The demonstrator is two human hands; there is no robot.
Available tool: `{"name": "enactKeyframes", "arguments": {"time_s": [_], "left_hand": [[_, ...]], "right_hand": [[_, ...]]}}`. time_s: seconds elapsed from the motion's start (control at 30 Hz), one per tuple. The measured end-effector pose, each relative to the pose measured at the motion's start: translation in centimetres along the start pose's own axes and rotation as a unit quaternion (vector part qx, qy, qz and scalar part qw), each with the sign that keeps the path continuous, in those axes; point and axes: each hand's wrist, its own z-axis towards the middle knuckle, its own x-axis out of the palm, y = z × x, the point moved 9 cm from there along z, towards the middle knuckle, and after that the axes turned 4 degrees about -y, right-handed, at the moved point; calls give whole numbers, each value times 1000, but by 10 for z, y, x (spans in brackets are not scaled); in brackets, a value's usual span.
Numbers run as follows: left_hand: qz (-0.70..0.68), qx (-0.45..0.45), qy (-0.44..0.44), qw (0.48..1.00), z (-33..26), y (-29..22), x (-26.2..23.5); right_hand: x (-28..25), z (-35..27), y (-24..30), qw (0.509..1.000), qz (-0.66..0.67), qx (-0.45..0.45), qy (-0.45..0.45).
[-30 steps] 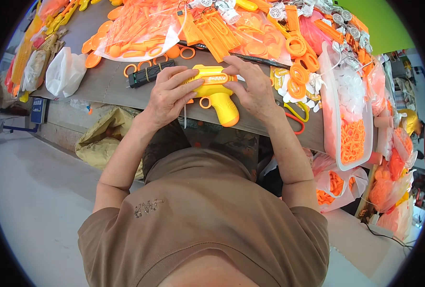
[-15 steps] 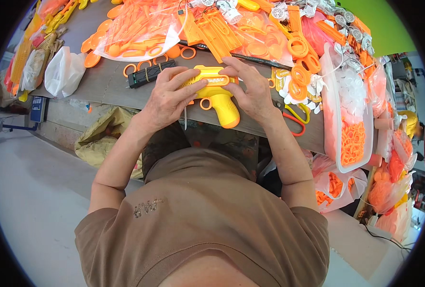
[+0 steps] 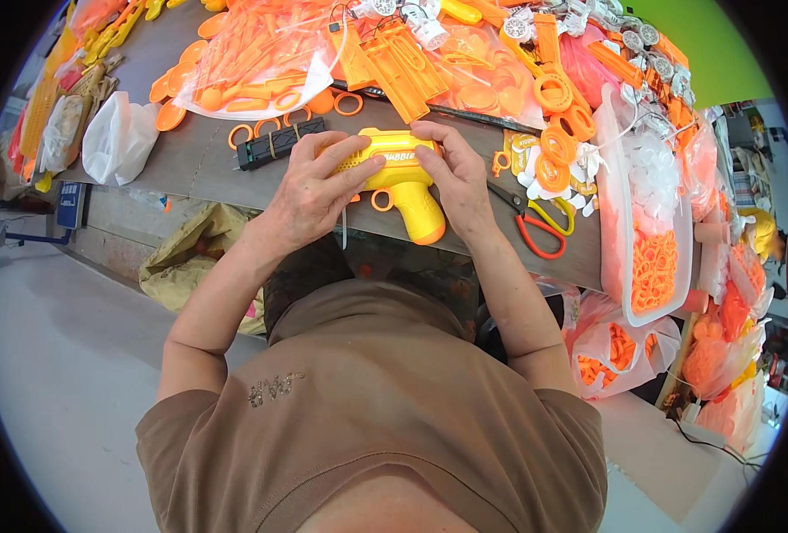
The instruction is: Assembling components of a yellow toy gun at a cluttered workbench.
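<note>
A person's left hand (image 3: pixel 309 191) and right hand (image 3: pixel 451 178) clasp a yellow toy gun (image 3: pixel 394 173) at the near edge of the bench (image 3: pixel 207 160), fingers closed over its barrel. The barrel runs left to right between both hands, grip pointing toward the body; red-handled scissors (image 3: pixel 536 226) lie just right.

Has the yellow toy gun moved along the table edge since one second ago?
No. The yellow toy gun keeps its place beside the black block, held by both hands.
</note>
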Motion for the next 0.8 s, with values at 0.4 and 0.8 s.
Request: {"name": "enactKeyframes", "arguments": {"time_s": [0.4, 0.8], "left_hand": [[8, -2, -30, 1000, 1, -2, -3], [27, -47, -34, 998, 13, -2, -13]], "right_hand": [[6, -4, -7, 982, 168, 72, -45], [4, -3, 0, 999, -10, 15, -29]]}}
